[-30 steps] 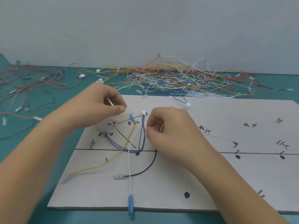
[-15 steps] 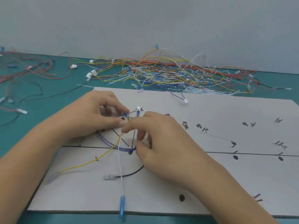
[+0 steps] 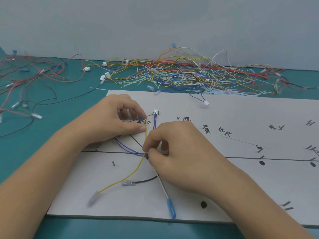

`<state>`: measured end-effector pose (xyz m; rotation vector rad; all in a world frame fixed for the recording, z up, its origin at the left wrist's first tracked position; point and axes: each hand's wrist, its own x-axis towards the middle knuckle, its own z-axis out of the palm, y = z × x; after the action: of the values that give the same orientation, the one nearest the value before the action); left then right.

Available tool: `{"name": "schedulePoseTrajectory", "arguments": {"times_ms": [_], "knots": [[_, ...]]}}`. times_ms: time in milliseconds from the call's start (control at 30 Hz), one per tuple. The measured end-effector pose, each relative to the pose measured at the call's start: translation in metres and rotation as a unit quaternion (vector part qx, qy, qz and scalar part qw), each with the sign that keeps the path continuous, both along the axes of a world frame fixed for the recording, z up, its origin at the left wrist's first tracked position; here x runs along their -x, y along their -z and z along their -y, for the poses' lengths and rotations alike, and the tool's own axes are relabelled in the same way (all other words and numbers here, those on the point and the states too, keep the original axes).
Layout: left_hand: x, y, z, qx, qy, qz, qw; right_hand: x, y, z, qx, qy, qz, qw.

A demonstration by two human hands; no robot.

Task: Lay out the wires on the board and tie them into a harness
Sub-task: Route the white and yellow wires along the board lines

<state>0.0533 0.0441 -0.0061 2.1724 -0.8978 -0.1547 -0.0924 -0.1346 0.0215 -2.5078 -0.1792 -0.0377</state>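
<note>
The board lies flat on the teal table, marked with black lines, dots and handwritten labels. Both hands work in its 9 o'clock half.

The left hand is curled, with thumb and forefinger pinching the top end of the yellow wire at a small blue sleeve. From there the yellow wire runs down toward 7 o'clock and ends in a clear sleeve near the board's front edge.

The right hand, just at 4 o'clock of the left, has thumb and forefinger tip pressed together on the white wire where the wires cross on the horizontal line. The yellow wire brushes that fingertip. Below the hand the white wire comes out toward 5 o'clock and ends in a blue sleeve hanging over the board's front edge.

The purple wires loop from under the left hand to the crossing, then rise to a white connector at 12 o'clock of the right hand. A black wire comes from under the right hand toward 9 o'clock and ends in a clear terminal.

Beyond the board at 12 o'clock a pile of wires lies against the wall, and red wires sprawl at 10 o'clock
</note>
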Motion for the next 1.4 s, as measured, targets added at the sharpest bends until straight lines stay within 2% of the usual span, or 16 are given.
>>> {"name": "schedulePoseTrajectory", "arguments": {"times_ms": [633,967,1167,1400], "knots": [[0.005,-0.003,0.003,-0.020,-0.002,-0.008,1.000,0.004,-0.003,0.000,-0.098,0.056,0.015,0.994],[0.008,-0.004,0.003,-0.029,-0.017,-0.002,0.999,0.009,-0.009,0.001,0.009,0.061,-0.040,0.997],[0.016,-0.012,0.003,-0.058,-0.030,0.030,0.997,0.011,-0.009,-0.004,0.057,0.051,-0.057,0.995],[0.025,-0.020,0.004,-0.070,-0.042,0.002,0.997,0.014,-0.011,-0.005,0.088,0.038,-0.070,0.993]]}}
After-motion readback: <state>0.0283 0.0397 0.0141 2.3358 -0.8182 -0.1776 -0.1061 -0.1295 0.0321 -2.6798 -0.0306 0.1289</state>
